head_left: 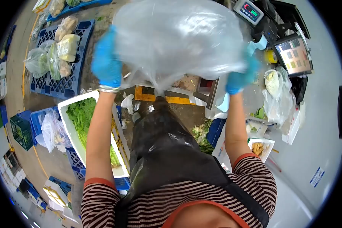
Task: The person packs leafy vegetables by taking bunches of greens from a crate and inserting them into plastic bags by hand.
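A large clear plastic bag [178,38] spreads puffed out between my two hands, its lower part gathered into folds. My left hand [107,59], in a blue glove with a bracelet at the wrist, is closed on the bag's left side. On the opposite side my right hand [240,72], also gloved in blue, grips the bag's edge; motion smears its fingers. What the bag holds, if anything, I cannot make out. Below my left forearm stands a white foam box [120,152] of leafy green vegetables [81,117].
Bagged vegetables [68,47] lie on a blue pallet [74,81] at left. At right are a digital scale [249,11], a touch screen [293,55] and plastic bags [279,100]. A small foam box of ginger [257,148] sits by my right elbow. Greens [203,136] lie lower down.
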A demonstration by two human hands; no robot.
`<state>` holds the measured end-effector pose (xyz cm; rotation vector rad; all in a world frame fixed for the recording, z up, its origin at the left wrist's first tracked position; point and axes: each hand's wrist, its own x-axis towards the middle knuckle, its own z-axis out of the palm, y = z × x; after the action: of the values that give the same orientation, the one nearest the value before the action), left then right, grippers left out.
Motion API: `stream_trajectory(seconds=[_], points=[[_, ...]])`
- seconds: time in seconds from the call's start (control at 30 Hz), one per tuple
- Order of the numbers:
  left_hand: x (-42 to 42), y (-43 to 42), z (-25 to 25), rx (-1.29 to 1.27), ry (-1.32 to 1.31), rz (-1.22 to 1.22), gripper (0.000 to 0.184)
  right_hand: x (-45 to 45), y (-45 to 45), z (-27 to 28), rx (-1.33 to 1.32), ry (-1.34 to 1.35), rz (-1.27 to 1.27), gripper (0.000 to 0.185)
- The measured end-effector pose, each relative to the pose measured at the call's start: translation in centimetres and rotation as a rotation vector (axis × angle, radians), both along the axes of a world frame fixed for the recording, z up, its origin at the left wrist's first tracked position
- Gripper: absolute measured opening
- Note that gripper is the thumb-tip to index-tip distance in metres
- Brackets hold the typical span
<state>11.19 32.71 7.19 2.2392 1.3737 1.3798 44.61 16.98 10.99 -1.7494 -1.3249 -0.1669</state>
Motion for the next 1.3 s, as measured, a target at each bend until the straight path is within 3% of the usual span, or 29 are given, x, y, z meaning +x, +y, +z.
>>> stream_trajectory(seconds=[0.03, 0.07, 0.1, 0.13, 0.17, 0.23, 0.33, 0.37, 0.43, 0.5, 0.57, 0.63, 0.7, 0.73, 0.77, 0.83, 0.87, 0.93, 1.0, 1.07, 1.1, 1.13, 1.17, 1.2, 1.23, 1.3], points=[[-0.5, -0.3, -4.7, -0.276, 0.320, -0.038, 0.049, -0.2, -0.4, -4.5, -0.240, 0.061, -0.009, 0.043], [-1.1, -0.6, -9.6, -0.550, 0.634, -0.080, 0.054, 0.1, -0.8, -8.9, -0.779, -0.069, -0.009, 0.041], [-1.6, -1.5, -14.0, -0.637, 0.491, -0.099, 0.059, 1.1, -2.3, -15.6, -0.776, -0.011, 0.053, 0.036], [-1.3, -1.5, -16.9, -0.707, 0.339, -0.120, 0.065, 0.9, -3.2, -18.8, -0.899, -0.072, -0.004, 0.033], [-0.5, -1.0, -17.9, -0.854, 0.203, -0.133, 0.073, 1.0, -3.7, -21.7, -0.907, 0.058, -0.045, 0.031], [1.3, -1.7, -17.7, -1.015, 0.083, -0.148, 0.095, 0.6, -3.9, -23.1, -0.991, 0.056, -0.018, 0.037], [1.6, -3.1, -19.2, -0.767, 0.216, -0.113, 0.104, -0.9, -3.1, -21.2, -1.209, 0.009, 0.011, 0.067], [1.4, -3.4, -17.7, -0.801, 0.187, -0.106, 0.104, -1.5, -2.2, -19.1, -1.332, -0.034, 0.029, 0.083], [-0.3, -4.4, -17.0, -0.710, 0.130, -0.095, 0.100, -3.0, -1.4, -15.5, -1.216, -0.184, 0.058, 0.068], [-2.5, -6.7, -14.9, -0.814, -0.126, -0.058, 0.087, -4.7, -1.3, -12.7, -1.147, -0.227, 0.128, 0.058], [-5.6, -9.7, -12.2, -0.917, -0.201, 0.027, 0.077, -7.3, -1.1, -11.1, -1.158, -0.193, 0.225, 0.047], [-11.6, -13.6, -14.8, -0.847, -0.087, 0.069, 0.073, -10.2, -2.1, -12.8, -1.085, -0.202, 0.380, 0.043], [-17.6, -18.7, -15.7, -0.964, -0.177, 0.192, 0.069, -15.1, -2.4, -12.7, -1.104, -0.159, 0.518, 0.038], [-20.0, -20.5, -14.8, -0.735, -0.120, 0.218, 0.066, -18.4, -2.2, -11.9, -1.158, -0.116, 0.572, 0.034], [-25.1, -23.9, -17.7, -0.886, -0.048, 0.284, 0.066, -21.7, -2.3, -11.8, -1.205, -0.167, 0.636, 0.033], [-32.3, -29.4, -19.2, -0.897, 0.021, 0.420, 0.067, -28.2, -3.1, -12.8, -1.245, -0.199, 0.838, 0.034], [-34.5, -31.1, -17.1, -0.984, 0.116, 0.504, 0.069, -31.4, -3.6, -13.6, -1.235, -0.177, 0.978, 0.035], [-42.8, -38.1, -22.7, -1.080, 0.240, 0.681, 0.076, -38.2, -4.6, -15.2, -1.266, -0.206, 1.177, 0.040], [-47.3, -42.9, -24.7, -1.319, 0.364, 0.864, 0.082, -44.5, -4.7, -14.4, -1.329, -0.264, 1.340, 0.041], [-50.9, -49.5, -29.4, -1.377, 0.282, 0.889, 0.087, -49.6, -6.3, -17.6, -1.237, -0.262, 1.476, 0.043], [-52.6, -53.3, -33.8, -1.388, -0.045, 0.856, 0.088, -50.9, -6.9, -19.1, -1.152, -0.252, 1.511, 0.045], [-51.2, -52.7, -32.2, -1.485, 0.055, 0.749, 0.088, -52.4, -7.2, -20.6, -1.064, -0.224, 1.572, 0.047], [-50.8, -54.8, -33.5, -1.550, -0.103, 0.738, 0.087, -53.8, -6.5, -20.1, -1.157, -0.180, 1.568, 0.049], [-50.8, -58.7, -39.5, -1.546, -0.298, 0.706, 0.087, -55.1, -6.5, -21.3, -1.206, -0.257, 1.567, 0.050], [-48.7, -56.4, -36.6, -1.499, -0.207, 0.623, 0.089, -55.6, -7.1, -23.7, -1.164, -0.219, 1.538, 0.049], [-45.5, -57.4, -38.0, -1.382, -0.132, 0.643, 0.091, -56.8, -6.3, -25.2, -1.248, -0.258, 1.530, 0.048]])
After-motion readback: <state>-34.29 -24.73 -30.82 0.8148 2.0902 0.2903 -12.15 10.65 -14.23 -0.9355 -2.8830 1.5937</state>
